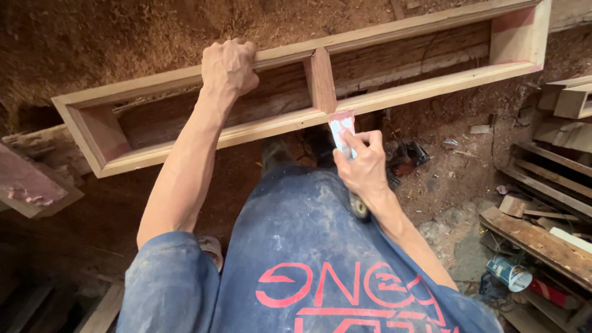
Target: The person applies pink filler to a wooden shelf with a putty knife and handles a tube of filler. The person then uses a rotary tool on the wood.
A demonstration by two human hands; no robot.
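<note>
Frame (308,92) filling is under way: your left hand (229,66) grips its far rail, your right hand (364,166) pinches the scraper (343,131) at the divider joint; press evenly.

Wooden frame (394,92) across the top, running 9 to 2 o'clock. Left hand (229,66) on its far rail at 11; right hand (365,165) with sandpaper piece (341,126) against near rail, centre. Lumber stack (542,203) at 3; tin can (509,274) at 4.
</note>
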